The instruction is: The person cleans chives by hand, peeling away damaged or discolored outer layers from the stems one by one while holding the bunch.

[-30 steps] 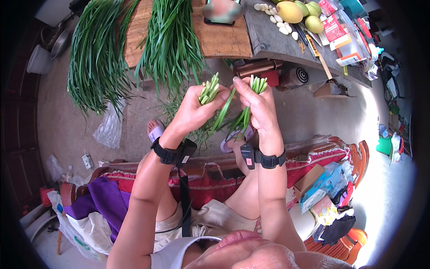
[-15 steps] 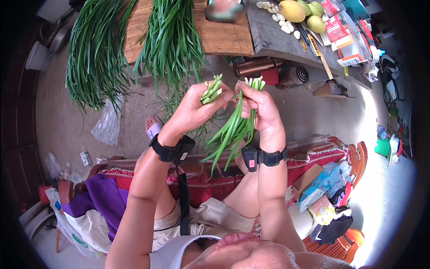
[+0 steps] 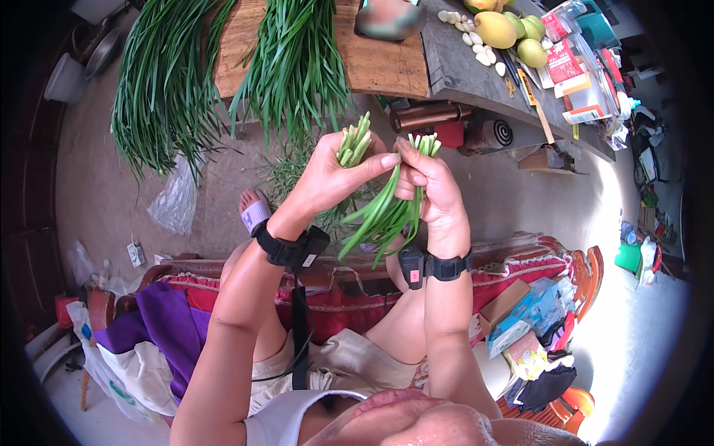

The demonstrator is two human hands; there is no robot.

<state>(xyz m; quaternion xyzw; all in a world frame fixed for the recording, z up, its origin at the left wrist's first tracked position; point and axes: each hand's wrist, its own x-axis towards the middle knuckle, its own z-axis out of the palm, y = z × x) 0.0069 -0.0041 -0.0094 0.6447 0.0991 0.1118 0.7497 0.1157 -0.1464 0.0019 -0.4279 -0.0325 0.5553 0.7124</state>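
Note:
My left hand is closed round a bunch of garlic chives, whose pale stem ends stick up above the fingers. Its thumb reaches across to the fingertips of my right hand. That hand grips a second bunch of garlic chives, with pale ends up and green leaves hanging toward my lap. Both hands are raised in front of the table, close together. The leaves of the left bunch are mostly hidden behind the hand.
Two large heaps of chives lie over the wooden board's front edge. Garlic cloves, yellow-green fruit and a knife sit on the table at right. Trimmings and a plastic bag lie on the floor.
My left thumb has stretched right until it meets the right fingertips. The leaves hanging from the right hand have swung up and bunched a little. The whole view has shifted slightly.

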